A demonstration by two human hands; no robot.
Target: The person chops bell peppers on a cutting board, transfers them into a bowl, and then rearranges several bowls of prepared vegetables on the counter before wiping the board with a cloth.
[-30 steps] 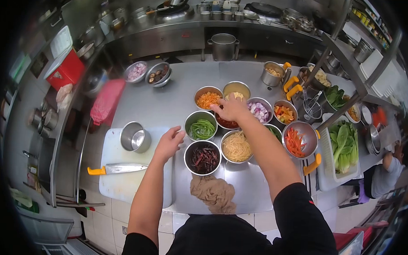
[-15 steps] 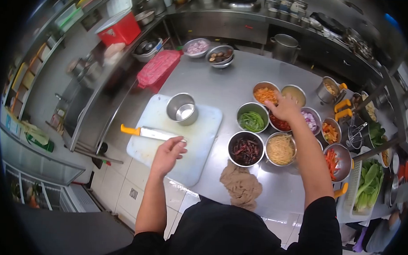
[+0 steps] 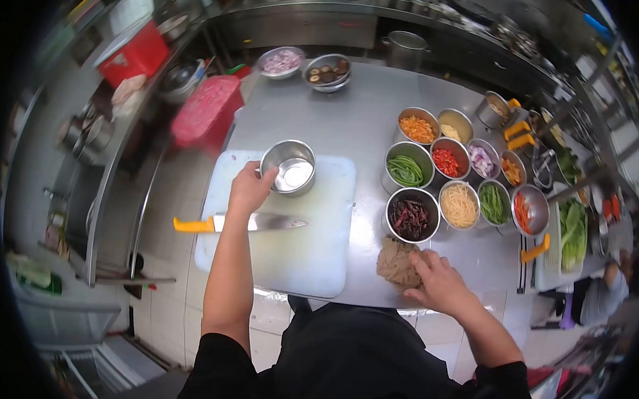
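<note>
My left hand (image 3: pixel 250 189) is at the left side of a round steel container (image 3: pixel 292 172), thumb against its wall and the other fingers curled by the rim. The container stands upright on a white cutting board (image 3: pixel 317 256). A kitchen knife (image 3: pixel 262 222) with a yellow handle lies across the board, partly hidden under my left forearm. My right hand (image 3: pixel 440 282) has its fingers closed on the right part of a crumpled brown cloth (image 3: pixel 396 262) near the table's front edge. Just behind the cloth stands a steel container of dried red chillies (image 3: pixel 412 215).
Steel containers hold green strips (image 3: pixel 406 171), yellow shreds (image 3: pixel 459 206), chopped red pepper (image 3: pixel 445 161) and orange pieces (image 3: pixel 416 129). At the back are bowls of chopped onion (image 3: pixel 281 62) and mushrooms (image 3: pixel 327 74). Leafy greens (image 3: pixel 573 233) sit at right; a red tub (image 3: pixel 206 111) stands left.
My left hand has moved from beside the knife blade up to the steel container. My right hand has come back from over the ingredient containers onto the cloth. The view has shifted.
</note>
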